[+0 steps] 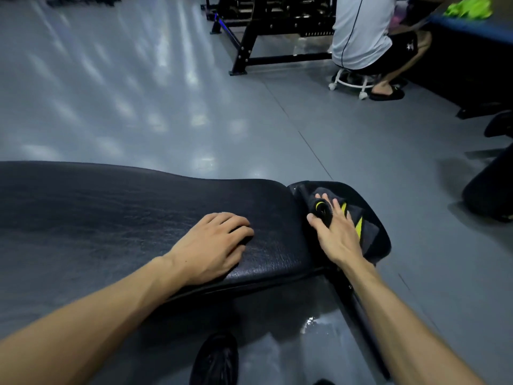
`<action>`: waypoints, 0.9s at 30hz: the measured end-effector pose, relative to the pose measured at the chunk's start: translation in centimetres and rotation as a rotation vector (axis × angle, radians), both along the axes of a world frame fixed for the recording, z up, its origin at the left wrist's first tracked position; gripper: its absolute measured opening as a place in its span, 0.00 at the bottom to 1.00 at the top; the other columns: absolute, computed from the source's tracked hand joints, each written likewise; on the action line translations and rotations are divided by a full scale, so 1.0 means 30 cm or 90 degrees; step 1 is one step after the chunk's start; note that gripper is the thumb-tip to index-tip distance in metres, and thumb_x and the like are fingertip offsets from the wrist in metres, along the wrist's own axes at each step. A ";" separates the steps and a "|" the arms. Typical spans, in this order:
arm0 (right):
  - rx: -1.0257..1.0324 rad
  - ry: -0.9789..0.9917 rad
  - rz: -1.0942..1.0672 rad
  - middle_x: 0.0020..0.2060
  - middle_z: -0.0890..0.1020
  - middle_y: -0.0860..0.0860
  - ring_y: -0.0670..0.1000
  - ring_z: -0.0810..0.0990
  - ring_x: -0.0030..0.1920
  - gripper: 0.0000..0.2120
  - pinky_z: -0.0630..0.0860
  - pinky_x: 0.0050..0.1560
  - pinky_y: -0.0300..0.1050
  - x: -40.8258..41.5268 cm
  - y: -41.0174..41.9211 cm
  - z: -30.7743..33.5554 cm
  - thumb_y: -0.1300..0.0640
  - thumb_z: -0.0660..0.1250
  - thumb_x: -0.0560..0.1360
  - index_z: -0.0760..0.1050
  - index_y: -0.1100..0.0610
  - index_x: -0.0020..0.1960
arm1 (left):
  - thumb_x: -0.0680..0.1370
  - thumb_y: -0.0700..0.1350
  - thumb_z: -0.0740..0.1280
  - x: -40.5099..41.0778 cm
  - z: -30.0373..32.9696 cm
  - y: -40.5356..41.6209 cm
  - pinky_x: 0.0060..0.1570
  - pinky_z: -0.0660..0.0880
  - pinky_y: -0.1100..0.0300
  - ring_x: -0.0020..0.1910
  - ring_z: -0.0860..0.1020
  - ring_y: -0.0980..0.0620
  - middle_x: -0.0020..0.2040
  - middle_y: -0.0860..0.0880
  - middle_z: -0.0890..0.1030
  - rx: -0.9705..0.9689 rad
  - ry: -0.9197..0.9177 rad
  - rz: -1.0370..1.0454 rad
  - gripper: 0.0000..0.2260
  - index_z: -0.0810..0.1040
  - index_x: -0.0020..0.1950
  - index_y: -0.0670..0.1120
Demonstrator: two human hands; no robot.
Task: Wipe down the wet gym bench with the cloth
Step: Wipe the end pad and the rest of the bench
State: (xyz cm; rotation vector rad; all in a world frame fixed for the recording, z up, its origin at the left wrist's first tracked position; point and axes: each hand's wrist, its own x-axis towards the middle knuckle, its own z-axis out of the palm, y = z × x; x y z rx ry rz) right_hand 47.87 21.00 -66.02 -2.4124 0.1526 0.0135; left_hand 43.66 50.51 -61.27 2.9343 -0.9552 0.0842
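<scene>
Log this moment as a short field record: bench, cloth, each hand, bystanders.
bench: black padded bench, long pad on the left, smaller seat pad on the right
cloth: dark cloth with yellow-green stripes, bunched on the seat pad
right hand: right hand lies on the cloth, fingers spread, thumb at the cloth's left edge
left hand: left hand rests on the long pad, fingers loosely curled, holding nothing
wetness: cannot tell from the pad's sheen
bystander: a person sits on a white wheeled stool, back to the camera
floor: grey floor, glossy

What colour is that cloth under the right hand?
The folded cloth is dark grey with bright yellow-green stripes, seen in the head view under the right hand.
</scene>
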 end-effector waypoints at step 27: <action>0.001 0.025 0.154 0.80 0.62 0.46 0.49 0.56 0.80 0.37 0.54 0.79 0.52 0.370 0.245 0.001 0.33 0.58 0.74 0.58 0.44 0.81 | 0.83 0.64 0.52 -0.028 0.036 0.269 0.75 0.63 0.46 0.75 0.69 0.46 0.78 0.51 0.70 0.126 0.003 0.149 0.25 0.69 0.78 0.58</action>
